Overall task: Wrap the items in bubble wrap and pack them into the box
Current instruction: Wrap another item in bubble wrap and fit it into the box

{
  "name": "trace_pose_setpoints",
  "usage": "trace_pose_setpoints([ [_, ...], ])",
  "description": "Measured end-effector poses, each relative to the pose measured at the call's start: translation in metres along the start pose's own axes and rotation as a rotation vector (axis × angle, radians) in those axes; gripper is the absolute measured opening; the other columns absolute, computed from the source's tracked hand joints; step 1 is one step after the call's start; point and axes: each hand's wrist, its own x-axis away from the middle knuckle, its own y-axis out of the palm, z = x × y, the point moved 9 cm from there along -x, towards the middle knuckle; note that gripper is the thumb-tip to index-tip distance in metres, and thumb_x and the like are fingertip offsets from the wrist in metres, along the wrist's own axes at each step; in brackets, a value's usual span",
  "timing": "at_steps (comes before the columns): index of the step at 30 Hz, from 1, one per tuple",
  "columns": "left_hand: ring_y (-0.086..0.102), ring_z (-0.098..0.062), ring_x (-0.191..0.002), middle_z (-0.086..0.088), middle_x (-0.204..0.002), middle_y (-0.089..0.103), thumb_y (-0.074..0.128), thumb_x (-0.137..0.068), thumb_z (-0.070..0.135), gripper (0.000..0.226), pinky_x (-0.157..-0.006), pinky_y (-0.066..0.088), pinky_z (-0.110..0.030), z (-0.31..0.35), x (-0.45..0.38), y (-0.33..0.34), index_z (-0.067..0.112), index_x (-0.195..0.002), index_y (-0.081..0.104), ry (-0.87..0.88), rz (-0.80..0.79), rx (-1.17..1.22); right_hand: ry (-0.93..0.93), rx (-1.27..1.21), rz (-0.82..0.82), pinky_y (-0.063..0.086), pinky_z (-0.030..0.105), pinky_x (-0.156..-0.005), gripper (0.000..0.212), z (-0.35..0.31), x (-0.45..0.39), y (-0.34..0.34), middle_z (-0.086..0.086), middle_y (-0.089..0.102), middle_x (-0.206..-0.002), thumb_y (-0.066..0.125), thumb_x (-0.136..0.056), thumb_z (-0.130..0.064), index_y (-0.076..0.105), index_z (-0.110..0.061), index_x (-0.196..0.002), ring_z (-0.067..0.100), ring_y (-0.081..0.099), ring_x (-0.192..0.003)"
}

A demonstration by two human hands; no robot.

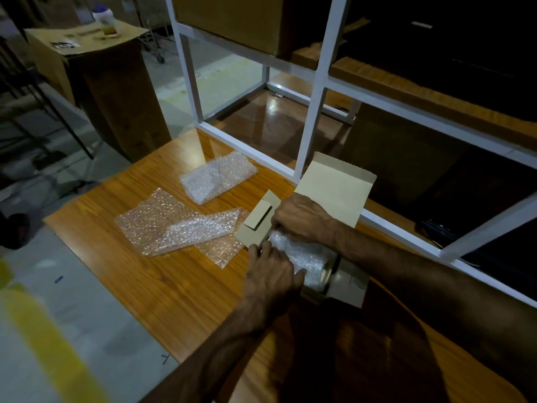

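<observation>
A small open cardboard box (334, 184) lies on the wooden table (180, 286), its lid up at the back and a side flap (255, 225) spread to the left. Inside it sits a bubble-wrapped item (308, 257). My left hand (273, 274) presses on the near left part of that bundle. My right hand (302, 219) grips its far end with curled fingers. What the wrap holds is hidden. Another wrapped bundle (218, 177) rests further back on the table. Flat sheets of bubble wrap (174, 228) lie left of the box.
A white metal frame (315, 106) stands on the table just behind the box. A tall cardboard box (116, 91) with a bottle (105, 20) on top stands on the floor at the back left. The table's left edge drops to a grey floor.
</observation>
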Motion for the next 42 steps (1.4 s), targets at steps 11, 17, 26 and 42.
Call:
trace_pose_setpoints([
  [11, 0.042, -0.032, -0.135, -0.014, -0.130, 0.065, 0.018, -0.101, 0.074, 0.080, -0.113, 0.022, -0.052, -0.006, 0.000, 0.001, 0.012, -0.121, 0.066, -0.009, -0.069, -0.025, 0.113, -0.278, -0.044, 0.053, 0.047, -0.098, 0.042, -0.001, 0.028, 0.023, 0.015, 0.073, -0.116, 0.060, -0.093, -0.039, 0.076, -0.007, -0.113, 0.029, 0.067, -0.104],
  [17, 0.039, -0.034, -0.139, -0.014, -0.126, 0.068, 0.026, -0.102, 0.064, 0.067, -0.113, 0.022, -0.056, -0.007, 0.020, -0.010, 0.013, -0.109, 0.070, -0.032, 0.024, -0.127, 0.152, -0.296, 0.044, 0.049, 0.047, -0.107, 0.054, 0.010, 0.060, 0.016, 0.020, 0.062, -0.138, 0.057, -0.090, -0.032, 0.060, -0.008, -0.138, 0.030, 0.059, -0.123],
  [26, 0.045, -0.029, -0.125, -0.009, -0.102, 0.070, 0.018, -0.100, 0.075, 0.079, -0.109, 0.023, -0.054, -0.007, 0.013, -0.009, 0.017, -0.087, 0.071, -0.066, -0.067, -0.155, 0.070, -0.179, -0.058, 0.052, 0.045, -0.103, 0.035, 0.004, 0.039, 0.023, 0.024, 0.068, -0.126, 0.063, -0.098, -0.021, 0.069, 0.001, -0.126, 0.037, 0.068, -0.111],
  [42, 0.045, -0.030, -0.124, -0.010, -0.115, 0.069, 0.016, -0.101, 0.075, 0.080, -0.108, 0.027, -0.053, -0.009, 0.012, -0.009, 0.018, -0.094, 0.071, -0.044, -0.095, -0.212, 0.140, -0.209, -0.127, 0.052, 0.040, -0.100, 0.036, 0.000, 0.033, 0.024, 0.011, 0.066, -0.130, 0.056, -0.097, -0.023, 0.068, -0.011, -0.128, 0.029, 0.065, -0.114],
])
